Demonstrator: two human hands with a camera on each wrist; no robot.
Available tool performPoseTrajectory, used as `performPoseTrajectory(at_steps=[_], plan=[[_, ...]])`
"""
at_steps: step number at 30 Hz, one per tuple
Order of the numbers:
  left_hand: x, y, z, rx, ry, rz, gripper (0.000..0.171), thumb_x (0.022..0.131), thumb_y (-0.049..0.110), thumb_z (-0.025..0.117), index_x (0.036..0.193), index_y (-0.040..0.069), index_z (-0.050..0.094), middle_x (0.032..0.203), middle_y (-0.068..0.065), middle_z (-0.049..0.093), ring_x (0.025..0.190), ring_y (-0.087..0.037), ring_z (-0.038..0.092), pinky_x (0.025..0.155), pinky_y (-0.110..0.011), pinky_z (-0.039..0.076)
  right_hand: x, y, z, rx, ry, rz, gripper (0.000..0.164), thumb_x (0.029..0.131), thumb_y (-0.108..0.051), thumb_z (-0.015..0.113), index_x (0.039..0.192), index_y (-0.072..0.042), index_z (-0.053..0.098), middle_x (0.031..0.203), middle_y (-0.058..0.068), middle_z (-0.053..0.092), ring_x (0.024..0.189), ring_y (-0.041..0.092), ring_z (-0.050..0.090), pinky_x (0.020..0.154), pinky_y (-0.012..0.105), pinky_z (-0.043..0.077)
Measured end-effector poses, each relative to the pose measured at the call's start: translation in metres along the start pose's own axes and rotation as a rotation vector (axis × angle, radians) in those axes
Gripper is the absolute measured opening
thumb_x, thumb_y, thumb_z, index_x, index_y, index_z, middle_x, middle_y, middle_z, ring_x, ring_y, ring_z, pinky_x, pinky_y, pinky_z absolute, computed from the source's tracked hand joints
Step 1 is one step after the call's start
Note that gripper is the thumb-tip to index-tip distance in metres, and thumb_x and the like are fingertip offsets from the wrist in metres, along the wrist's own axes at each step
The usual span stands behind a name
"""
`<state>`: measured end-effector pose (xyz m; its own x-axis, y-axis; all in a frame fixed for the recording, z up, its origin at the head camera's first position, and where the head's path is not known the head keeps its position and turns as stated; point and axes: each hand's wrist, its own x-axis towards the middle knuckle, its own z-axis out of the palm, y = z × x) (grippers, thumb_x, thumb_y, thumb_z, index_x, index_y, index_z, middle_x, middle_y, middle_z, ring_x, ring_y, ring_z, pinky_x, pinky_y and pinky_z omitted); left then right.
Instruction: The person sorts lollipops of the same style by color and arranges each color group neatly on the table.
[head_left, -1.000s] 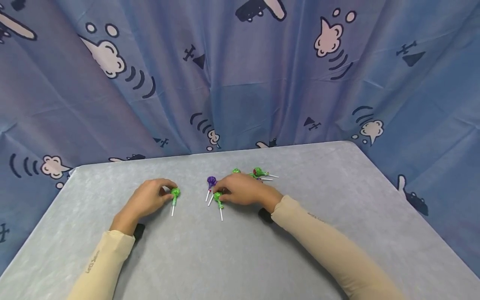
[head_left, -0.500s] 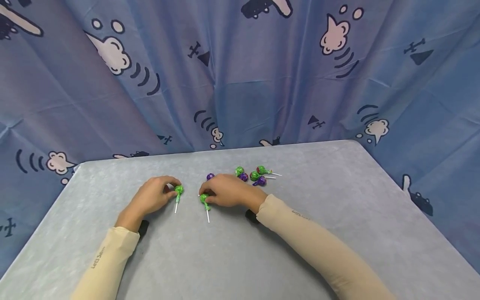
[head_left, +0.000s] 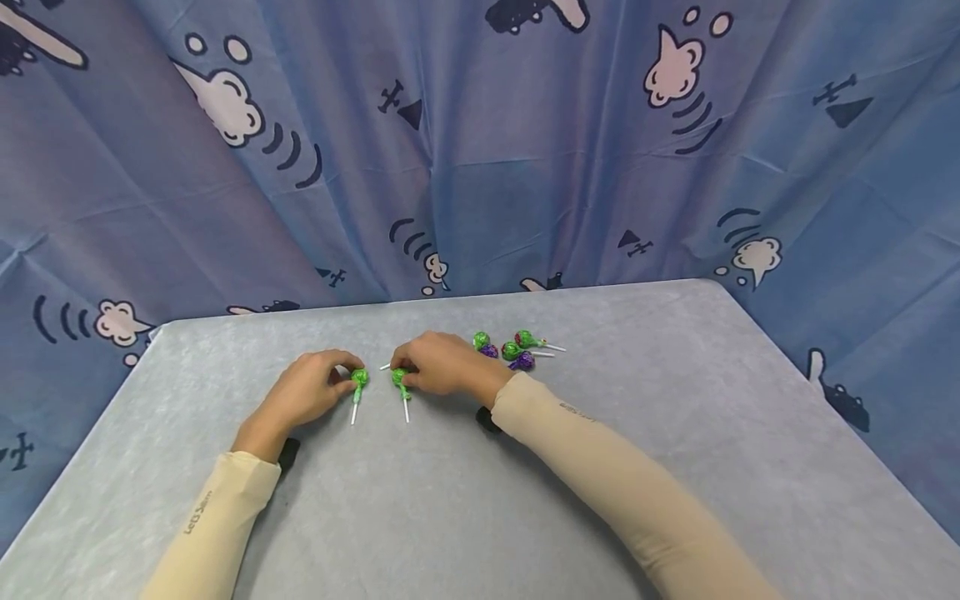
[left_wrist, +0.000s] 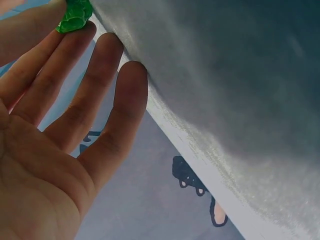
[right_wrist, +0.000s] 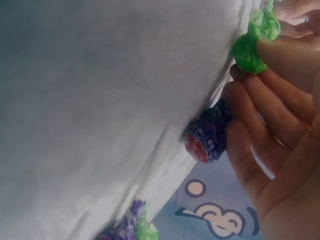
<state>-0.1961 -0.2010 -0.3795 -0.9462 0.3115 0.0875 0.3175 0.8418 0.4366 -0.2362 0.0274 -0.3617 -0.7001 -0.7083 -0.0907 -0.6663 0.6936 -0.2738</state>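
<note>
Near the middle of the table, my left hand (head_left: 307, 390) pinches a green-wrapped lollipop (head_left: 360, 377) by its head, the white stick pointing toward me. In the left wrist view its green wrapper (left_wrist: 75, 16) sits between thumb and fingertips. A short gap to the right, my right hand (head_left: 438, 363) pinches a second green lollipop (head_left: 400, 379), its stick also toward me. The right wrist view shows a purple-wrapped lollipop (right_wrist: 207, 132) right at the outer fingers of that hand; in the head view the hand hides it. A white stick (head_left: 386, 367) pokes out past the right fingertips.
Several green and purple lollipops lie in a loose cluster right of my right hand, among them a green one (head_left: 527, 339) and a purple one (head_left: 522, 362). The pale grey table (head_left: 360, 517) ends at a blue patterned curtain (head_left: 495, 208).
My right hand has moved left with its green lollipop, bringing it beside the left one, then slightly away from me. The purple lollipop near it is now hidden. The left hand keeps its hold in place.
</note>
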Motion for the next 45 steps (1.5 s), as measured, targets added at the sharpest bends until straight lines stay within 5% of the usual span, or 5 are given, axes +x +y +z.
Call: performPoseTrajectory(at_steps=[21, 45], plan=[[-0.001, 0.001, -0.003, -0.023, -0.010, 0.023, 0.024, 0.089, 0.008, 0.072, 0.112, 0.012, 0.074, 0.106, -0.008, 0.074, 0.085, -0.019, 0.067, 0.074, -0.043, 0.052, 0.004, -0.016, 0.001, 0.028, 0.021, 0.046, 0.027, 0.095, -0.029, 0.068, 0.121, -0.022, 0.071, 0.115, -0.007, 0.073, 0.105, 0.008, 0.065, 0.093, 0.031, 0.052], [0.000, -0.002, -0.002, -0.035, -0.025, 0.003, 0.026, 0.089, 0.008, 0.073, 0.114, 0.011, 0.074, 0.108, -0.009, 0.074, 0.086, -0.020, 0.067, 0.076, -0.043, 0.052, 0.002, -0.007, 0.008, 0.089, 0.040, 0.063, 0.027, 0.093, -0.031, 0.071, 0.119, -0.023, 0.073, 0.113, -0.008, 0.074, 0.105, 0.007, 0.067, 0.093, 0.030, 0.052]])
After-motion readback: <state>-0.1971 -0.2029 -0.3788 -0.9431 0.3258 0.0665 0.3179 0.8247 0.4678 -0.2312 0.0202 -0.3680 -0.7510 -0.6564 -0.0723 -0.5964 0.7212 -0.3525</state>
